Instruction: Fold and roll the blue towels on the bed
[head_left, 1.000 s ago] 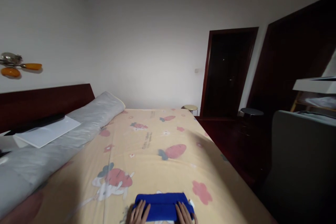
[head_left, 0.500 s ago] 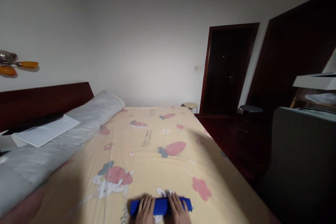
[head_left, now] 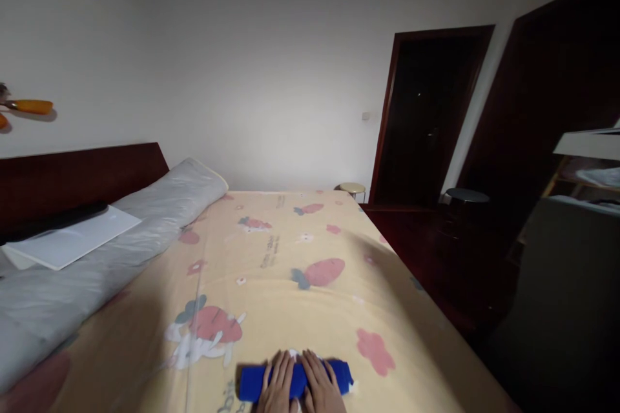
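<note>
A rolled-up blue cloth [head_left: 252, 384] lies crosswise on the bed at the bottom of the head view. Flat on top of its middle rests my left hand [head_left: 278, 384], fingers stretched forward over the roll. Just beside it, my right hand [head_left: 320, 382] also lies flat on the cloth with its fingers extended. The two hands are close together, and a short stretch of blue shows between them. Both ends of the roll stick out past the hands. My wrists are cut off by the lower edge.
The bed sheet [head_left: 271, 322] is pale yellow with carrots, rabbits and flowers. Along the left lies a grey quilt [head_left: 159, 232] with a white folder-like sheet [head_left: 77, 239] on it, before a dark headboard [head_left: 87, 171]. A round stool [head_left: 465, 195] stands right, near a dark door [head_left: 431, 122].
My hands have slid inward along the blue roll and now lie nearer each other at its middle. The camera's view has shifted slightly.
</note>
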`<action>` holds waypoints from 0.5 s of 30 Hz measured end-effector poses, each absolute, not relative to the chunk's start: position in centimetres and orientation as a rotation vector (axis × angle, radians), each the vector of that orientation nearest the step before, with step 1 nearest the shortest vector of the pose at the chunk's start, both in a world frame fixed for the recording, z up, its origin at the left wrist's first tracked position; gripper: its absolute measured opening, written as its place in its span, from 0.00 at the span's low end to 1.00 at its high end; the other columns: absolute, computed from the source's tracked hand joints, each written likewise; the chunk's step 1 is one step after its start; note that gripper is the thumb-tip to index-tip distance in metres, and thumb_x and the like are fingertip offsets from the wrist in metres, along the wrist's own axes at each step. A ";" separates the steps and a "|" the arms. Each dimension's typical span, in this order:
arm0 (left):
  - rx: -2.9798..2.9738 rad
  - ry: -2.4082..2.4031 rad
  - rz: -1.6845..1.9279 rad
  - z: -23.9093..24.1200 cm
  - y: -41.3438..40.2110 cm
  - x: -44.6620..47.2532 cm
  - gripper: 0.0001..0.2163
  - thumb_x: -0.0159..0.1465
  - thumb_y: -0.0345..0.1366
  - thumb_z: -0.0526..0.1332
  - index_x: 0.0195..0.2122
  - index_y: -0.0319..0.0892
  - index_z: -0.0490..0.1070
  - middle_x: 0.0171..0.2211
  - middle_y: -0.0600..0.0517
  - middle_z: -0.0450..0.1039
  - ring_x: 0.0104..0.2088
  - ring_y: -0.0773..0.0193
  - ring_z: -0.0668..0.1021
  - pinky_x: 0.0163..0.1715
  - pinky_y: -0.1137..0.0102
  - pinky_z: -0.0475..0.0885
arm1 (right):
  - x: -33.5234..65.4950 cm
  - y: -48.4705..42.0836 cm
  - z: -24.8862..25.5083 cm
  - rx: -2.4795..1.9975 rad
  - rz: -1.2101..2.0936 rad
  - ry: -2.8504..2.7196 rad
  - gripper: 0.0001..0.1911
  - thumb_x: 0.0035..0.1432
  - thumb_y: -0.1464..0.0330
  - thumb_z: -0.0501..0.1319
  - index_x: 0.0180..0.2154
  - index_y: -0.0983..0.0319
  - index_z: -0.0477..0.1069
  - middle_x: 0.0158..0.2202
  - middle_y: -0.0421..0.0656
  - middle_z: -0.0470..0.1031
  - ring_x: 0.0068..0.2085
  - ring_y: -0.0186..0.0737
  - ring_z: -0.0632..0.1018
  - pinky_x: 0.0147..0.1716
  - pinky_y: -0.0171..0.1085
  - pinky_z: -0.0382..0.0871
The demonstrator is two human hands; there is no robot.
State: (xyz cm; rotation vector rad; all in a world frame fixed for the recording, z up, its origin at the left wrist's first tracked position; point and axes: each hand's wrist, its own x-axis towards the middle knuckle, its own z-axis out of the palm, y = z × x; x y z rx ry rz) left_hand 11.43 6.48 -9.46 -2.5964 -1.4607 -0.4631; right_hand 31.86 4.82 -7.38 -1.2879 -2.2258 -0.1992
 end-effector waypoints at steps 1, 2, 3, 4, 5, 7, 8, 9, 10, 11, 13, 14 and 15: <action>-2.609 -1.448 -0.464 -9.6 6.5 11.4 0.40 0.53 0.34 0.56 0.68 0.46 0.46 0.68 0.55 0.54 0.64 0.54 0.65 0.62 0.59 0.57 | 31.8 4.8 -7.5 -1.282 -0.223 -2.221 0.40 0.59 0.66 0.55 0.68 0.55 0.37 0.64 0.44 0.64 0.60 0.47 0.71 0.55 0.45 0.68; -2.621 -1.434 -0.463 -9.8 6.6 11.4 0.39 0.53 0.35 0.56 0.68 0.46 0.46 0.67 0.55 0.55 0.64 0.53 0.65 0.61 0.59 0.57 | 31.8 4.8 -7.6 -1.276 -0.237 -2.222 0.40 0.59 0.65 0.54 0.68 0.55 0.36 0.63 0.44 0.64 0.60 0.47 0.71 0.55 0.44 0.68; -2.628 -1.424 -0.461 -9.9 6.6 11.4 0.39 0.54 0.36 0.56 0.68 0.46 0.46 0.67 0.55 0.55 0.64 0.53 0.65 0.61 0.59 0.57 | 31.8 4.8 -7.7 -1.272 -0.240 -2.223 0.40 0.60 0.65 0.54 0.68 0.55 0.36 0.63 0.44 0.64 0.59 0.47 0.72 0.55 0.44 0.68; -2.629 -1.424 -0.461 -9.9 6.6 11.4 0.39 0.54 0.36 0.56 0.68 0.47 0.46 0.67 0.55 0.55 0.64 0.53 0.65 0.61 0.59 0.57 | 31.8 4.8 -7.7 -1.271 -0.234 -2.224 0.40 0.60 0.64 0.54 0.68 0.55 0.37 0.63 0.44 0.65 0.59 0.47 0.72 0.55 0.44 0.68; -2.628 -1.431 -0.459 -9.9 6.6 11.4 0.39 0.53 0.35 0.56 0.68 0.47 0.46 0.67 0.55 0.55 0.64 0.52 0.65 0.62 0.59 0.57 | 31.8 4.7 -7.7 -1.275 -0.223 -2.223 0.39 0.60 0.63 0.54 0.68 0.54 0.37 0.63 0.44 0.64 0.59 0.47 0.72 0.55 0.44 0.67; -2.628 -1.449 -0.452 -9.8 6.5 11.4 0.40 0.53 0.34 0.56 0.68 0.47 0.46 0.68 0.55 0.54 0.64 0.52 0.65 0.62 0.58 0.56 | 31.8 4.6 -7.7 -1.292 -0.204 -2.215 0.38 0.61 0.64 0.53 0.68 0.54 0.38 0.64 0.43 0.64 0.60 0.47 0.71 0.56 0.44 0.67; -2.633 -1.455 -0.445 -9.8 6.5 11.4 0.40 0.52 0.34 0.56 0.68 0.46 0.46 0.68 0.55 0.54 0.64 0.52 0.64 0.62 0.58 0.56 | 31.7 4.5 -7.7 -1.301 -0.200 -2.210 0.38 0.61 0.64 0.53 0.68 0.54 0.38 0.64 0.43 0.64 0.60 0.47 0.71 0.56 0.44 0.66; -2.638 -1.461 -0.438 -9.7 6.4 11.4 0.40 0.52 0.34 0.56 0.68 0.46 0.47 0.68 0.55 0.54 0.64 0.52 0.64 0.62 0.58 0.56 | 31.7 4.5 -7.7 -1.308 -0.202 -2.207 0.38 0.61 0.65 0.53 0.68 0.54 0.38 0.64 0.43 0.64 0.60 0.47 0.71 0.56 0.44 0.66; -2.644 -1.465 -0.432 -9.6 6.4 11.4 0.39 0.52 0.34 0.56 0.68 0.46 0.48 0.68 0.55 0.54 0.64 0.52 0.64 0.62 0.59 0.56 | 31.7 4.5 -7.7 -1.309 -0.207 -2.205 0.38 0.60 0.65 0.53 0.68 0.54 0.38 0.64 0.43 0.64 0.60 0.47 0.71 0.56 0.44 0.66; -2.651 -1.470 -0.426 -9.5 6.4 11.5 0.39 0.52 0.34 0.56 0.68 0.46 0.49 0.68 0.55 0.55 0.64 0.53 0.64 0.62 0.59 0.56 | 31.6 4.5 -7.7 -1.304 -0.217 -2.208 0.38 0.60 0.65 0.53 0.68 0.54 0.37 0.64 0.43 0.64 0.60 0.47 0.71 0.56 0.44 0.67; -2.664 -1.486 -0.410 -9.1 6.6 11.6 0.38 0.53 0.34 0.56 0.67 0.45 0.52 0.67 0.55 0.55 0.64 0.53 0.64 0.62 0.59 0.56 | 31.7 4.7 -7.5 -1.285 -0.246 -2.224 0.39 0.61 0.64 0.53 0.68 0.55 0.36 0.63 0.43 0.65 0.59 0.46 0.72 0.55 0.43 0.68; -2.677 -1.490 -0.397 -8.8 6.7 11.6 0.37 0.54 0.35 0.56 0.67 0.45 0.52 0.67 0.55 0.55 0.64 0.53 0.64 0.62 0.59 0.56 | 31.8 4.8 -7.3 -1.273 -0.258 -2.237 0.39 0.62 0.63 0.53 0.68 0.55 0.35 0.63 0.43 0.65 0.59 0.46 0.72 0.54 0.43 0.68; -2.698 -1.482 -0.377 -8.4 6.9 11.5 0.36 0.55 0.36 0.57 0.67 0.46 0.52 0.67 0.55 0.56 0.64 0.54 0.64 0.62 0.60 0.57 | 32.0 4.9 -7.0 -1.257 -0.264 -2.255 0.38 0.63 0.62 0.53 0.68 0.55 0.34 0.62 0.43 0.65 0.59 0.45 0.73 0.53 0.42 0.69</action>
